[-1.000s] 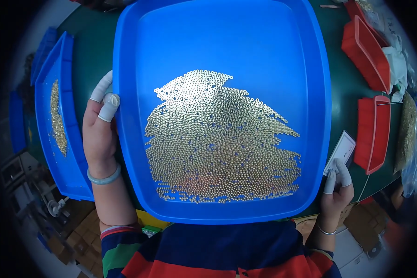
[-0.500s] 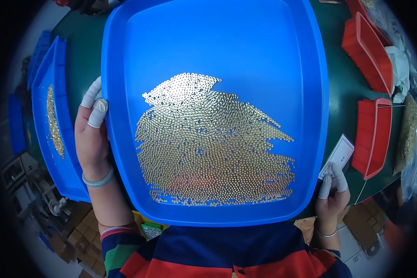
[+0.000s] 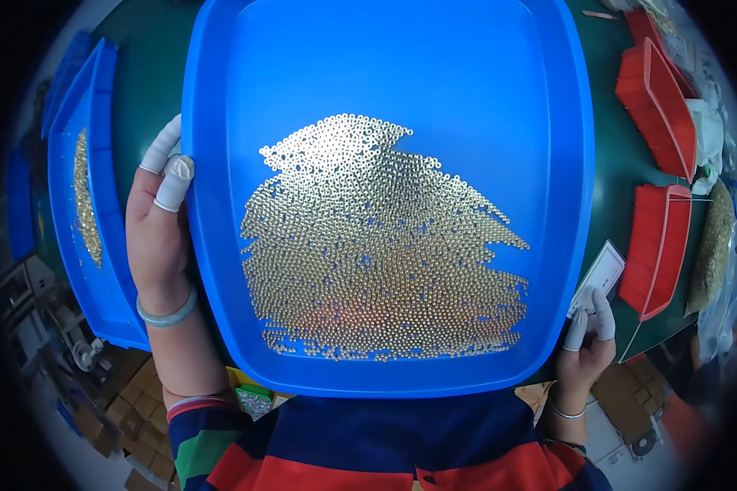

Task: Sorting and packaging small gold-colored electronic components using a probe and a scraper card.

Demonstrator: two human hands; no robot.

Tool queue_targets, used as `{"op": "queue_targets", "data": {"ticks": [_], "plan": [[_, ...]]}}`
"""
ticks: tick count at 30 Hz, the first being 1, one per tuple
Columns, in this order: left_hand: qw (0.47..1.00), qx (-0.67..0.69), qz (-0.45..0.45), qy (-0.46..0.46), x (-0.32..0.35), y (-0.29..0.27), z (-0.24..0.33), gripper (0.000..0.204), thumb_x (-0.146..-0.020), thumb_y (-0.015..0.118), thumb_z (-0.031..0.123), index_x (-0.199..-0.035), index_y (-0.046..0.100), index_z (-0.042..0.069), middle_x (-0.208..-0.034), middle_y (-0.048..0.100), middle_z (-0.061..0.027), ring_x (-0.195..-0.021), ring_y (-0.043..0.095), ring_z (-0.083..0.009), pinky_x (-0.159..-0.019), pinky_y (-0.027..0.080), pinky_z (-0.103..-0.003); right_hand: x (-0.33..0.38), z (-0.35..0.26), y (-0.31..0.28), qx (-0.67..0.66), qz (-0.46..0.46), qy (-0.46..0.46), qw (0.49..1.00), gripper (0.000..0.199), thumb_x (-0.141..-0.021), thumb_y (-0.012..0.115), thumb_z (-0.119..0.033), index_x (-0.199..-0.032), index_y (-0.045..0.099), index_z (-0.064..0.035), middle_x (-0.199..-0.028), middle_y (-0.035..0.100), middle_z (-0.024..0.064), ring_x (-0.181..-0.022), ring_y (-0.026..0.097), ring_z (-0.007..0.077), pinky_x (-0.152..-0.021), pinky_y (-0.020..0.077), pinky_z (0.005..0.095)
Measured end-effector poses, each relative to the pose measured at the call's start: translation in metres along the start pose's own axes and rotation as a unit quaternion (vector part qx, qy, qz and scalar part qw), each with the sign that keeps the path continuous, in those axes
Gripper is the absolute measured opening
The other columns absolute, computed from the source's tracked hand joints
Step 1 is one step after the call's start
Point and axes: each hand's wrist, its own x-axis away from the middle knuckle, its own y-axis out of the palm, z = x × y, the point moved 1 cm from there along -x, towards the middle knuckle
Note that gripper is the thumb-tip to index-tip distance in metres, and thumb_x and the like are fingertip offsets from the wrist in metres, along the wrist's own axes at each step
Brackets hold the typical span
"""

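A large blue tray (image 3: 401,57) fills the middle of the view. Across its near part spreads a thin layer of many small, shiny, gold-coloured ring-like beads (image 3: 385,254). My left hand (image 3: 160,221), with white finger cots on some fingertips and a bangle at the wrist, is closed on the tray's left rim; the fingers under the rim are hidden. Beyond the tray's near right corner, my right hand (image 3: 585,344), also in white finger cots, pinches a white card (image 3: 603,274) between thumb and fingers.
Red bins (image 3: 657,254) stand on the green table (image 3: 143,90) at the right, beside a clear bag of gold-coloured pieces (image 3: 711,245). At the left lies another blue tray (image 3: 115,286) with a strip of gold-coloured bits. Cardboard boxes (image 3: 143,401) are lower down.
The tray and my left hand sit slightly differently in the picture, the tray a little farther right and the hand a little up and left. Both grips look the same.
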Motion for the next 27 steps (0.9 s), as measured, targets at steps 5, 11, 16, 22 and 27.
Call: {"op": "queue_targets", "data": {"ticks": [5,11,16,22,27], "plan": [[1.000,-0.006,-0.002,0.004,-0.004,-0.001,0.000,0.043,-0.087,0.052,0.013,-0.124,0.041,-0.005,-0.119,0.052,-0.0142,-0.107,0.050,-0.0190,-0.093,0.039,-0.028,0.006,0.002,0.006,-0.021,0.020,0.031,0.999,0.034,-0.085,0.051,0.003,-0.118,0.049,0.0041,-0.069,0.048,-0.0039,-0.059,0.038,0.0014,-0.055,0.0302,0.0148],[1.000,-0.013,-0.008,0.000,0.002,0.004,0.004,0.042,-0.087,0.052,0.012,-0.124,0.042,-0.005,-0.116,0.054,-0.0133,-0.103,0.053,-0.0170,-0.090,0.041,-0.026,0.009,0.002,0.001,-0.058,0.063,0.044,0.995,0.035,-0.084,0.052,0.002,-0.119,0.049,0.0038,-0.071,0.048,-0.0029,-0.061,0.040,0.0025,-0.055,0.0313,0.0149],[1.000,0.003,-0.027,0.009,-0.002,0.008,0.012,0.040,-0.088,0.050,0.011,-0.125,0.041,-0.004,-0.115,0.054,-0.0130,-0.101,0.054,-0.0169,-0.087,0.043,-0.026,0.004,0.007,-0.011,-0.125,0.088,0.019,0.988,0.036,-0.084,0.052,0.002,-0.120,0.047,0.0041,-0.079,0.048,-0.0016,-0.068,0.042,0.0043,-0.062,0.0343,0.0159],[0.999,0.007,-0.047,0.007,-0.002,0.010,0.010,0.040,-0.089,0.048,0.010,-0.126,0.040,-0.004,-0.117,0.053,-0.0130,-0.102,0.053,-0.0174,-0.087,0.043,-0.027,0.016,0.015,-0.013,-0.129,0.094,-0.034,0.987,0.031,-0.083,0.053,0.003,-0.114,0.051,0.0037,-0.089,0.055,0.0042,-0.078,0.051,0.0085,-0.073,0.0414,0.0202],[0.998,0.007,-0.060,0.009,-0.002,0.003,0.005,0.042,-0.089,0.048,0.011,-0.127,0.039,-0.004,-0.118,0.052,-0.0136,-0.104,0.052,-0.0184,-0.088,0.043,-0.027,0.015,-0.006,-0.037,-0.158,0.101,-0.099,0.977,0.029,-0.081,0.053,0.003,-0.110,0.053,0.0041,-0.083,0.057,0.0056,-0.071,0.053,0.0090,-0.064,0.0430,0.0199]]}}
